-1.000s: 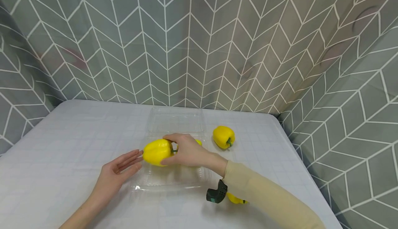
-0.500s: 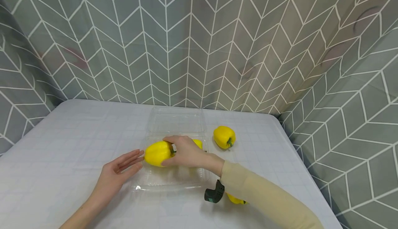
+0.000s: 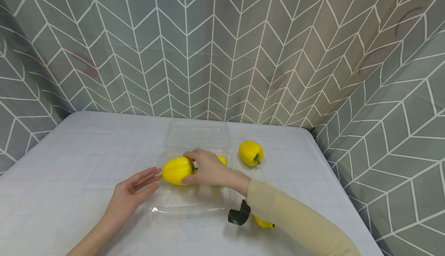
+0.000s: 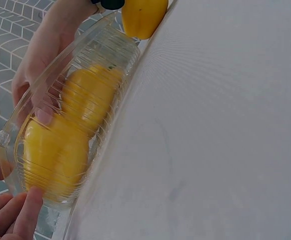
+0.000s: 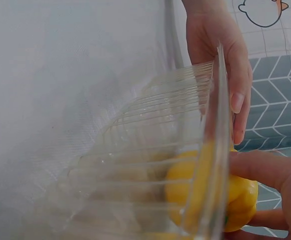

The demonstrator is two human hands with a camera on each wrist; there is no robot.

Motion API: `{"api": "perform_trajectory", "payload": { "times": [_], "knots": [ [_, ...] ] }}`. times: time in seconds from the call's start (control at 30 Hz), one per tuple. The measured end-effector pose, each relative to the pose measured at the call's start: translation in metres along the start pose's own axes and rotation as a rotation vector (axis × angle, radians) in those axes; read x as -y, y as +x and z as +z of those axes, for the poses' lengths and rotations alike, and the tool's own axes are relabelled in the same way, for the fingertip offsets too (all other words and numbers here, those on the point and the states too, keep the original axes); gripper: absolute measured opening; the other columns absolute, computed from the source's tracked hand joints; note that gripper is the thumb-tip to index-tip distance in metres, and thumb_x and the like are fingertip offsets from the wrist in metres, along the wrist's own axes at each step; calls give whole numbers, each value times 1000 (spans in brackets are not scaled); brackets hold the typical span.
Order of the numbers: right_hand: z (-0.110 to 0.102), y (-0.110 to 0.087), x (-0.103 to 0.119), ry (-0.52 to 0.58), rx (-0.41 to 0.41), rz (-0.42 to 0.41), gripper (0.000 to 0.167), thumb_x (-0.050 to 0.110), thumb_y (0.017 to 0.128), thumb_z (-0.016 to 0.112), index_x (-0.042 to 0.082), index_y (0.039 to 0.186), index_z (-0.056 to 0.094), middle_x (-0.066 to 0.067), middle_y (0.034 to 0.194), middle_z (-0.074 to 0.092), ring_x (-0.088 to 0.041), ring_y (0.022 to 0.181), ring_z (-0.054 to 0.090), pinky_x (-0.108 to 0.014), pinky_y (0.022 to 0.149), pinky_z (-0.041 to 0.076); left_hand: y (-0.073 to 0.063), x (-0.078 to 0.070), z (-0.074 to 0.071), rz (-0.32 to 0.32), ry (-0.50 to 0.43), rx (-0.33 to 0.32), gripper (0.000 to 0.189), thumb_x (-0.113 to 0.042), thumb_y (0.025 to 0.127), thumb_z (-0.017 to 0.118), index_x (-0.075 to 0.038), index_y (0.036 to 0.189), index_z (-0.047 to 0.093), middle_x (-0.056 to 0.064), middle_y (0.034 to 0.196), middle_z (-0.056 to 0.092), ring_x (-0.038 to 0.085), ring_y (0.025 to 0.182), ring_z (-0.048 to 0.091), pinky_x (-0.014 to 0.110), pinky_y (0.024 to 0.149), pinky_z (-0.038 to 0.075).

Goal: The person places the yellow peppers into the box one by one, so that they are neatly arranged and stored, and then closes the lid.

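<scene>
A yellow bell pepper [image 3: 176, 170] lies on its side in the left half of a clear plastic clamshell box [image 3: 194, 205]. My right hand [image 3: 213, 170] grips it at the stem end, thumb on the near side and fingers over the far side. Another yellow bell pepper [image 4: 85, 97] is in the box to its right, mostly hidden under that hand in the head view. At the box's left wall, my left hand [image 3: 133, 190] has its fingers extended, with fingertips [image 4: 33, 192] right at the clear plastic.
The box's lid [image 3: 197, 134] is folded back behind its base. To the right lies a yellow bell pepper [image 3: 250, 153]. One more pepper [image 3: 263, 222] is partly covered by the right sleeve, near a black wrist camera [image 3: 240, 214]. A patterned curtain [image 3: 215, 47] borders the white table [image 3: 87, 144].
The gripped pepper has shifted very slightly to the right with the right hand. My left hand stays almost still at the box's left side.
</scene>
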State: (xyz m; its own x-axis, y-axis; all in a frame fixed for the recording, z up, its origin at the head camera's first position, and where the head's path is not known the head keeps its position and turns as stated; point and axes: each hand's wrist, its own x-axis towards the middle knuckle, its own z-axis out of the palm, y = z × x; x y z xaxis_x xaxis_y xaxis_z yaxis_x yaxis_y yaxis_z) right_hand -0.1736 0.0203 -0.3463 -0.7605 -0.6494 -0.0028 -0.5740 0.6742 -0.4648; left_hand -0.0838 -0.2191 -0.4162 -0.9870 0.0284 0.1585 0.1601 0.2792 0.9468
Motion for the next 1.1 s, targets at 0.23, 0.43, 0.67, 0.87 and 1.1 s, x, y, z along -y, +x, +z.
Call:
{"api": "perform_trajectory", "payload": {
  "times": [0.23, 0.43, 0.67, 0.87, 1.1],
  "knots": [
    [-1, 0, -1, -3, -3, 10, 73, 40, 82, 82, 13, 143, 55, -3, 122, 62, -22, 109, 60, -28, 90, 49, 0, 1, 0, 4, -9, 3, 54, -24, 95, 70, -6, 143, 52, 9, 139, 62, 1, 116, 64, 14, 89, 53],
    [-3, 0, 0, -17, 11, 17, 73, 41, 82, 81, 13, 144, 54, -4, 126, 62, -22, 112, 60, -31, 93, 50, 1, 1, 0, -13, -2, 4, 55, -26, 95, 70, -7, 144, 52, 8, 139, 62, 1, 115, 64, 13, 89, 53],
    [-2, 2, -1, -38, 20, 34, 73, 43, 83, 79, 14, 144, 54, -3, 126, 62, -19, 110, 59, -32, 93, 50, 1, 0, 0, -21, 19, 4, 56, -29, 96, 70, -8, 144, 52, 6, 139, 62, 0, 116, 64, 12, 89, 52],
    [-2, 2, 0, -49, 26, 50, 72, 45, 83, 78, 15, 144, 54, -2, 126, 61, -16, 108, 58, -30, 92, 51, 1, 1, 0, -6, 25, 1, 54, -28, 95, 70, -8, 143, 53, 8, 138, 62, 0, 115, 64, 12, 88, 53],
    [-4, 4, 1, -58, 50, 63, 72, 45, 85, 77, 15, 145, 53, -4, 131, 61, -17, 111, 59, -32, 94, 51, 1, 0, 0, -23, 24, -1, 55, -29, 95, 70, -9, 143, 53, 7, 139, 62, -1, 115, 64, 12, 88, 53]
  ]
}}
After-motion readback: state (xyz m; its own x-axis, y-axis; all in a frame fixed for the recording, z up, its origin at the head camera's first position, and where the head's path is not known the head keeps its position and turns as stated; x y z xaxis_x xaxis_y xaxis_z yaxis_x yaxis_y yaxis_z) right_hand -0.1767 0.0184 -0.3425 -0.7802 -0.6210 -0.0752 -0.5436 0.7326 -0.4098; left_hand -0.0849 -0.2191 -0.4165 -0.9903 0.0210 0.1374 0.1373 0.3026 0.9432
